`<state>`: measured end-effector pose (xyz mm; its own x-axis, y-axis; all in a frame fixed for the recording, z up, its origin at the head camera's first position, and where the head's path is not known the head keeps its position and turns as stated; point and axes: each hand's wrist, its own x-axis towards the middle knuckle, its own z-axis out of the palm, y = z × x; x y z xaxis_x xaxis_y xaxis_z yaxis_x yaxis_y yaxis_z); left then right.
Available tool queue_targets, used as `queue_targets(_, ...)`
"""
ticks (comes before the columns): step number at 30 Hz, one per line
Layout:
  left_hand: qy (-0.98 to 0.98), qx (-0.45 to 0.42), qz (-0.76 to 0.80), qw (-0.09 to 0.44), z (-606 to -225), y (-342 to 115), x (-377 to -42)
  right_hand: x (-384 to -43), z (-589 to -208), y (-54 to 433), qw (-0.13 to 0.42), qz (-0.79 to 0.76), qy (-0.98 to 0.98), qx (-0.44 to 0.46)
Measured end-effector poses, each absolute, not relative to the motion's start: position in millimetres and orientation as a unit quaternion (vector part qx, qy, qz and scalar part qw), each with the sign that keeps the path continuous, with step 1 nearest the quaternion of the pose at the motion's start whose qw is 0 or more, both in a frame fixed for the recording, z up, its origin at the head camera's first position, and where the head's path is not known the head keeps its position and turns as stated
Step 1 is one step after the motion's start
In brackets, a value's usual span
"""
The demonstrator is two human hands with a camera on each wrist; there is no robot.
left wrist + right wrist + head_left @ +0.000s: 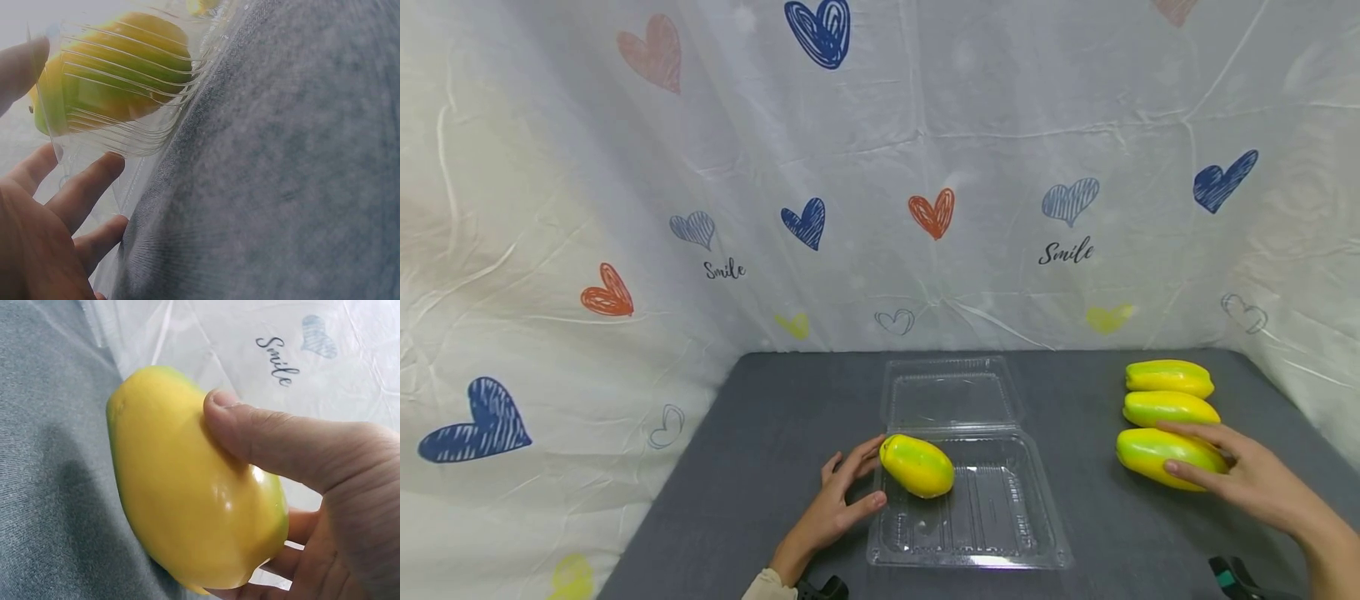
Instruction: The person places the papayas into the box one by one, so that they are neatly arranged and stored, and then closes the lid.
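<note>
Nearest you, a cream sleeve (769,587) ended at your left hand (830,514), its fingers spread beside the left wall of a clear, thin plastic tray (992,517) with a ribbed floor; contact between fingertips and wall could not be determined. In the tray's left part lay an oblong fruit (919,467), smooth, glossy and yellow-green, tilted with its narrower end toward your fingers. Well to the right, your right hand (1255,477) gripped the near fruit (1153,450) of a row of three, thumb on one rounded flank, fingers curved about the opposite one. Beyond it sat the middle fruit (1168,409) and the far fruit (1168,377), both elongated and shiny. The hinged, transparent lid (951,400) lay opened back upon the matte, fine-textured grey cloth (812,400). Behind hung a creased white sheet (865,133), printed with scribbled hearts and "Smile".
</note>
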<state>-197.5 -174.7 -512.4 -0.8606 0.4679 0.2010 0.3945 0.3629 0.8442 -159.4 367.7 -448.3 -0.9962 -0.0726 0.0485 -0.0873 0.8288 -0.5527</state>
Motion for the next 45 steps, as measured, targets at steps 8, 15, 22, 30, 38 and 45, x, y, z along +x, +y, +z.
queue_targets(8, 0.832, 0.242, 0.497, 0.046, -507, -176, -195, -163, -449, 361, 0.023, 0.293, -0.954, 0.056)
queue_targets(15, 0.834, 0.241, 0.495, 0.045, -506, -175, -195, -163, -450, 358, 0.056, 0.297, -0.951, 0.070)
queue_targets(22, 0.829, 0.245, 0.501, 0.046, -509, -175, -195, -161, -449, 352, 0.112, 0.320, -0.935, 0.102)
queue_targets(30, 0.824, 0.256, 0.503, 0.041, -511, -175, -196, -159, -445, 345, 0.120, 0.319, -0.934, 0.105)
queue_targets(38, 0.826, 0.249, 0.503, 0.043, -509, -174, -196, -160, -444, 334, 0.124, 0.330, -0.926, 0.132)
queue_targets(45, 0.823, 0.259, 0.505, 0.036, -510, -175, -196, -161, -443, 322, 0.125, 0.354, -0.912, 0.165)
